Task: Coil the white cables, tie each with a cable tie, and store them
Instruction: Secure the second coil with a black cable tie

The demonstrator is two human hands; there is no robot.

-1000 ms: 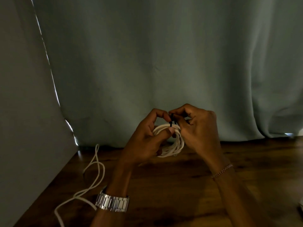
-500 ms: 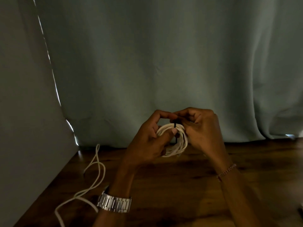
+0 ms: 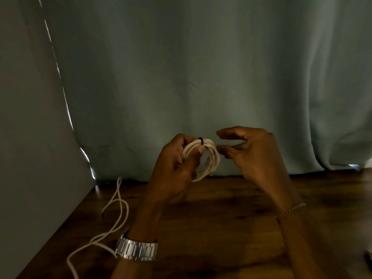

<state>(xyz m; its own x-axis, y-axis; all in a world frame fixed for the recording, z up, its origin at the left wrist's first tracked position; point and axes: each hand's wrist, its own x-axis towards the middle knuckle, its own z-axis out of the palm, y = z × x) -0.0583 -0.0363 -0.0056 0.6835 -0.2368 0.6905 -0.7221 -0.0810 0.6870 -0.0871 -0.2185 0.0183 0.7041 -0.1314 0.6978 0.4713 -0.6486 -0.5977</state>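
Note:
A coiled white cable (image 3: 210, 162) hangs in the air above the wooden table (image 3: 221, 228). A black cable tie (image 3: 200, 140) wraps its top strands. My left hand (image 3: 173, 168) grips the coil's left side, thumb pressed across the strands just below the tie. My right hand (image 3: 251, 154) is just right of the coil, fingers loosely spread, thumb and forefinger apart, holding nothing. A second white cable (image 3: 112, 220) lies loose and uncoiled on the table at the left.
A grey-green curtain (image 3: 201, 77) hangs right behind the table's far edge. A pale wall (image 3: 26, 158) borders the table on the left. A small object (image 3: 369, 256) shows at the right edge, too cut off to identify.
My right hand has let go of the cable tie and drawn away to the right, fingers opening. The tie now sits closed round the coil's top. My left hand keeps its hold.

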